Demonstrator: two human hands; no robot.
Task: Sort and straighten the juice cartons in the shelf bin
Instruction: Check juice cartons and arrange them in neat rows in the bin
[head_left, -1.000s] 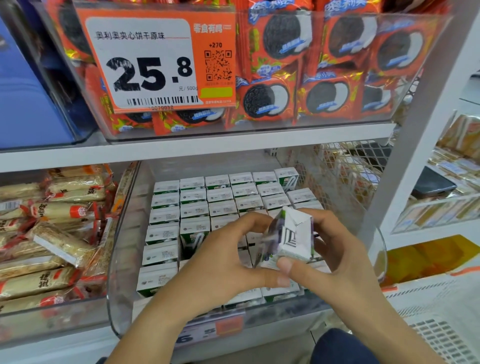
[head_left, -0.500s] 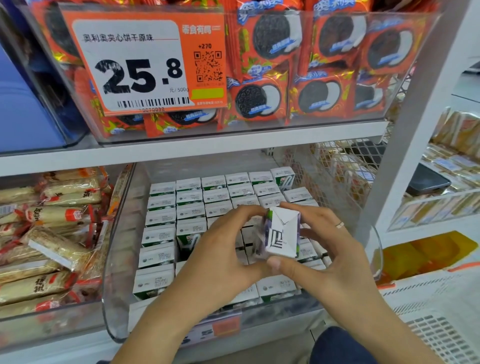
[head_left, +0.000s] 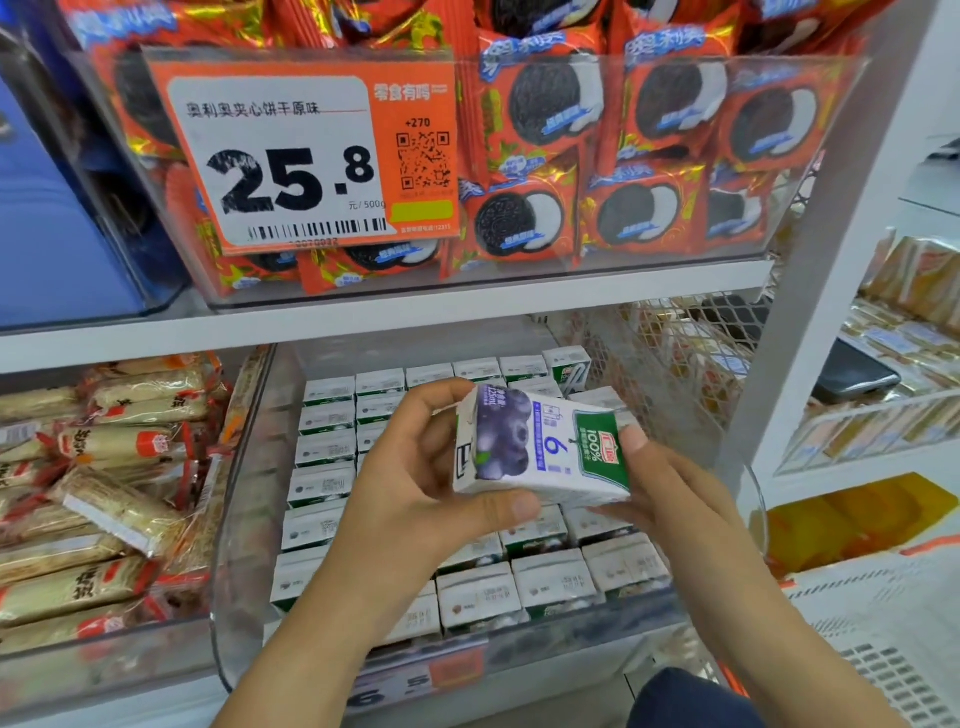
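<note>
I see one juice carton held above the clear shelf bin, lying on its side with the blueberry picture facing me and its green-banded end pointing to my right. It sits between both hands, over the middle rows of the cartons in the bin, which stand upright with their white tops showing.

My left hand grips the carton's left end: the fingers curl over the top edge and the thumb presses along the lower front edge. The forearm comes up from the bottom of the view at a slant toward the right.

My right hand holds the green end, with a fingertip on the upper right corner and the rest of the fingers tucked beneath the carton, where I cannot make them out. That forearm enters from the lower right corner.

On the shelf above sits an orange price tag fronting red cookie packs.
</note>
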